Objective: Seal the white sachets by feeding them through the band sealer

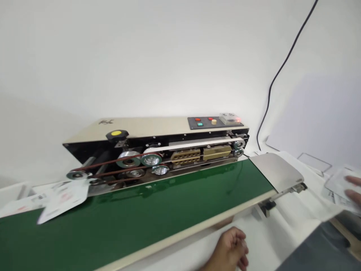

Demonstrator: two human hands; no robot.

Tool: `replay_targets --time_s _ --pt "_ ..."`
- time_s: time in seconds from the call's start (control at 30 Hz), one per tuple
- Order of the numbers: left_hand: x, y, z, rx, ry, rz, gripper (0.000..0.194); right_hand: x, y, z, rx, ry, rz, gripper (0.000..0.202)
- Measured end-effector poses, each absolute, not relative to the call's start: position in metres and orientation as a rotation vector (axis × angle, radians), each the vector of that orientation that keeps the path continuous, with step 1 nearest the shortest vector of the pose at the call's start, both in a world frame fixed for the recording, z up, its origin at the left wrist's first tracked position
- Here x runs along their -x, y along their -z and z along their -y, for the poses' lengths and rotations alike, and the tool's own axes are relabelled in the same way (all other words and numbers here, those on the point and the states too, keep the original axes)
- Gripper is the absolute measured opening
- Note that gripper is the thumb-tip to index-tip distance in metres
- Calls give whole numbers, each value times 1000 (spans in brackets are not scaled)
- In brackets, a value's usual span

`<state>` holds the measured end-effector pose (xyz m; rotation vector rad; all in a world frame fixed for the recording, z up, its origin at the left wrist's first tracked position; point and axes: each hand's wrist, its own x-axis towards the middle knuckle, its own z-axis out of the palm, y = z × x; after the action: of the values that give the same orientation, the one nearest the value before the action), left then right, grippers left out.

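My left hand (231, 248) hovers by the front edge of a green conveyor belt (175, 210). Its fingers are loosely curled, and I see nothing in them. At the right edge only some fingers of my right hand (354, 188) show, stretched out and apart over white printed packets (337, 182); the rest of that hand is out of view. Behind the belt stands a band sealing machine (146, 130) with pulleys and brass blocks. A white printed pouch (66, 197) sticks out at its left end, over the belt.
A metal plate (276, 171) extends the belt's right end. Buttons and a knob sit on the control panel (205, 122), beside a clear cover with a red light. A black cable (270, 90) hangs down the wall. A dark grey surface (318, 250) lies at lower right.
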<state>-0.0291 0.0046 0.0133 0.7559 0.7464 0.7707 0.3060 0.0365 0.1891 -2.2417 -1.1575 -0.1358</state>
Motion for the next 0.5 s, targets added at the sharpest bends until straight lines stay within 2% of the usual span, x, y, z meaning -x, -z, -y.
replay_targets --time_s 0.07,0.17,0.23,0.37,0.5 --pt "31 -19 -3 -694 -800 -694 58 -263 -181 -1 1961 102 1036 48" --pt "33 -25 1 -701 -808 -601 56 -201 -146 29 1621 -495 1050 60" --pt "32 -26 5 -731 -778 -535 58 -168 -116 36 1498 -745 1043 62" --pt "31 -26 12 -756 -767 -454 52 -131 -71 42 1401 -879 1201 48" --pt "30 -30 13 -709 -823 -484 38 -116 -58 51 1422 -951 1418 42"
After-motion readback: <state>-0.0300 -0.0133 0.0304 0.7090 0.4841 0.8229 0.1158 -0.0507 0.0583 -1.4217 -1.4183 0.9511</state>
